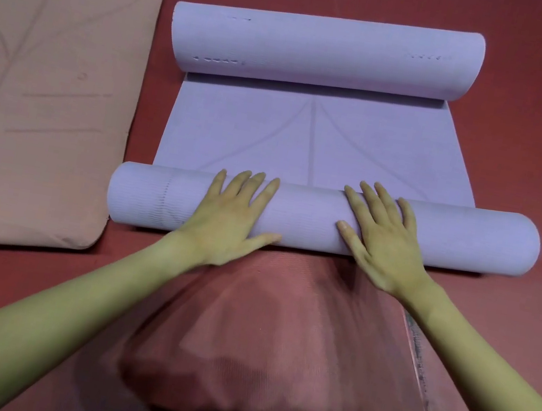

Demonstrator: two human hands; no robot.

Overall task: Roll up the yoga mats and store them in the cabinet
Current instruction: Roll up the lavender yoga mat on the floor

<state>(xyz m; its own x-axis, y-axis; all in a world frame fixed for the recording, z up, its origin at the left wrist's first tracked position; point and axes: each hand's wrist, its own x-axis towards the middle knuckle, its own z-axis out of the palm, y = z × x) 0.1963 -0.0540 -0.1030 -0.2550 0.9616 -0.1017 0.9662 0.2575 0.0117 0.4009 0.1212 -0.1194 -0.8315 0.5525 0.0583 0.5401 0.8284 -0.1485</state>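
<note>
red ribbed floor [541, 143], pinkish gathered fabric [277, 332] at the near edge

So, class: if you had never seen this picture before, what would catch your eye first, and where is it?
Two bare hands press flat on a roll of the lilac yoga mat near the centre: left hand, right hand. The mat's far end is curled into a second roll at the top, with a flat stretch between. A tan mat lies unrolled on the red floor at the left.
</note>
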